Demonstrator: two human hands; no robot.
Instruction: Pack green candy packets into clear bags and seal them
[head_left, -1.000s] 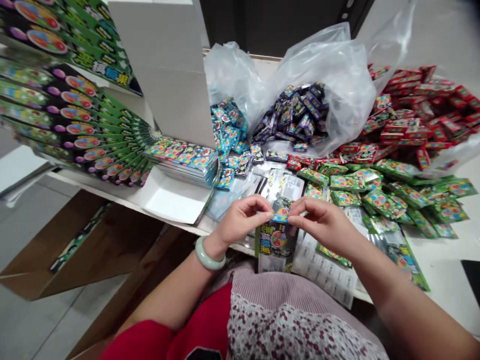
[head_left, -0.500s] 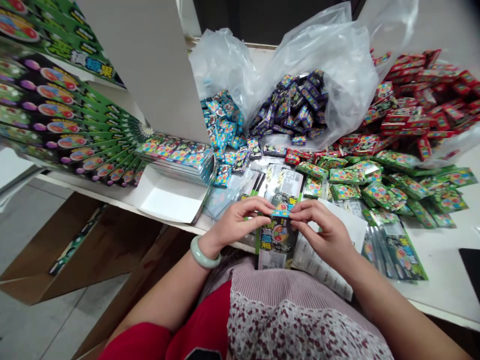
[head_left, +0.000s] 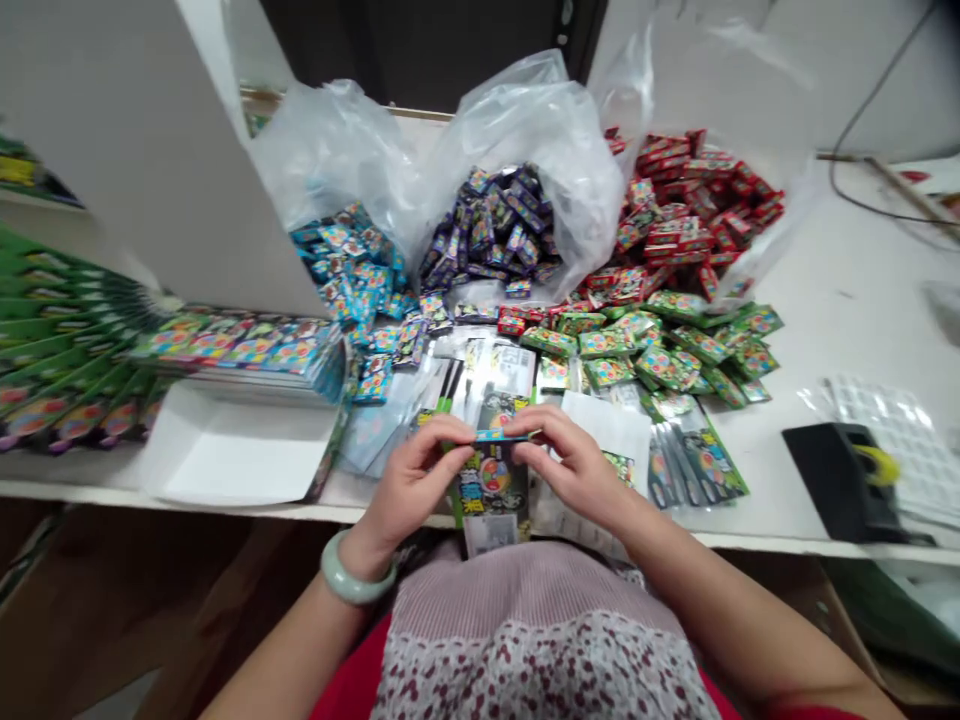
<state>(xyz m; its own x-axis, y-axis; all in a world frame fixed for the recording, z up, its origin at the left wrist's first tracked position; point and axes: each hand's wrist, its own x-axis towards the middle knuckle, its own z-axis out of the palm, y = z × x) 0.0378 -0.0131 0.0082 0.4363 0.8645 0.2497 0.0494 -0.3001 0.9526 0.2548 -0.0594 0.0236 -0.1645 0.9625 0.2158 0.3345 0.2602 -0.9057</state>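
Between both hands is a small, flat blue candy box (head_left: 491, 436), seen nearly edge-on above the table's front edge. My left hand (head_left: 420, 475), with a pale green bangle at its wrist, pinches the left end between thumb and fingers. My right hand (head_left: 571, 462) pinches the right end the same way. Just below lies a black and green printed packet (head_left: 495, 495) with a colourful round picture, reaching over the table edge to my apron. More clear-fronted packets (head_left: 499, 370) lie behind the hands.
Plastic bags hold blue boxes (head_left: 360, 270), purple boxes (head_left: 495, 225) and red boxes (head_left: 690, 215). Green boxes (head_left: 667, 350) lie loose before the red ones. A white tray (head_left: 240, 440) stands left beside a stack of printed cards (head_left: 240, 345). A black tape dispenser (head_left: 840, 480) sits right.
The view has swung to the right, so everything sits further left and the tape dispenser has come into sight. Both hands still hold the blue box, now turned more edge-on.
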